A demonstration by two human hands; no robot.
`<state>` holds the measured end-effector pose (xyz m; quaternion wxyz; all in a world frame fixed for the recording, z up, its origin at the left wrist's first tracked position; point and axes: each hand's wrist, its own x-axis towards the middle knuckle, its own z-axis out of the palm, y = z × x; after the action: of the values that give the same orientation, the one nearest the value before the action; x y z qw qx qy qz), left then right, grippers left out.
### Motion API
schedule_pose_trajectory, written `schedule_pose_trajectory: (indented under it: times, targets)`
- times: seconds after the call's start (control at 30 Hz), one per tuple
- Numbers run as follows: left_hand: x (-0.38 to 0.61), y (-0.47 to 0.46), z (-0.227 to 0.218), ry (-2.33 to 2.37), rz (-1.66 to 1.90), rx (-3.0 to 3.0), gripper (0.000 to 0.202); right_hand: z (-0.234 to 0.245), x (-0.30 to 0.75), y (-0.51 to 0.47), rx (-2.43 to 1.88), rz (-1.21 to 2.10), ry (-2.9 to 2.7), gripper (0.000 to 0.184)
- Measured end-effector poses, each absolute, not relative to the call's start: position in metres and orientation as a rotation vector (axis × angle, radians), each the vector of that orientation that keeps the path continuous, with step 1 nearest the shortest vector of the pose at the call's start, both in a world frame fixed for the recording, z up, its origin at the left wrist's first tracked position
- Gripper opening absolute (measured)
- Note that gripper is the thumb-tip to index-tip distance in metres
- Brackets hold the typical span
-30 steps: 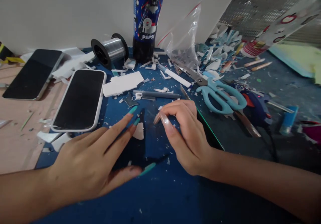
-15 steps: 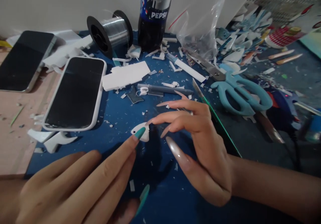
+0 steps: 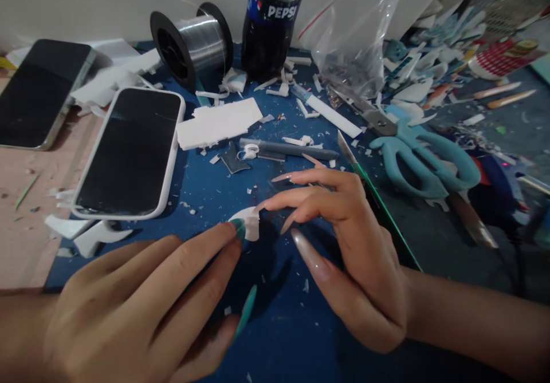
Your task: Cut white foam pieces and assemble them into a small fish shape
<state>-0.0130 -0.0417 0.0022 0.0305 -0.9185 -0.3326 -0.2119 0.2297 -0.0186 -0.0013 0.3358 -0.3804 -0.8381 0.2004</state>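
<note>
A small white flat piece (image 3: 251,222) lies on the blue mat between my hands. My left hand (image 3: 141,303), with teal nails, reaches in from the lower left; its fingertips rest on the piece's left end and cover part of it. The thumb stands apart from the fingers. From the right comes my right hand (image 3: 339,234), with long pale glossy nails and fingers curved and spread. One of its fingertips touches the right upper edge of the piece. Neither hand closes around anything.
Behind lie a white-cased phone (image 3: 129,154), a dark phone (image 3: 40,94), a spool of clear line (image 3: 195,45), a Pepsi bottle (image 3: 270,34) and a white sheet piece (image 3: 219,122). A green-handled blade (image 3: 378,200) and blue scissors (image 3: 423,154) lie right. Scraps are scattered around.
My left hand has moved slightly up and right, its fingertips bending over the white piece and covering its black dot. The view has shifted a little; my right hand keeps its pose.
</note>
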Motion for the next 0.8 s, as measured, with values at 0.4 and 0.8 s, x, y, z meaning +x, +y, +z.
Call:
schedule_pose_trajectory:
  times: [0.4,0.8]
  targets:
    - [-0.0113,-0.0411,0.003,-1.007,-0.634,-2.838,0.032,0.0007,0.2306,-0.0172,-0.97,0.543,-2.192,0.032]
    - [-0.0138,-0.0356,-0.0019,-0.86,-0.521,-2.731,0.069,0.0012,0.2278,-0.0215,-1.035,0.244,-2.215,0.041]
